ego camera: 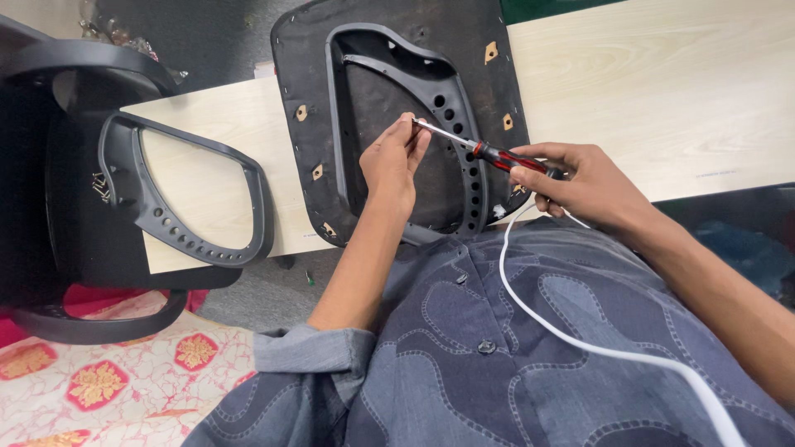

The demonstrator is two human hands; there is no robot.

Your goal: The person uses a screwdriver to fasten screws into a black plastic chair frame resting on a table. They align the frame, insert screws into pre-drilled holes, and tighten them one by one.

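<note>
Right hand (580, 186) is gripping the screwdriver (489, 151) by its red-and-black handle; bare steel shaft is angling up-left over the black seat base (397, 99). Left hand (396, 159) is pinching the shaft tip with closed fingers, just above the dark perforated armrest frame (460, 124) lying on that base.
</note>
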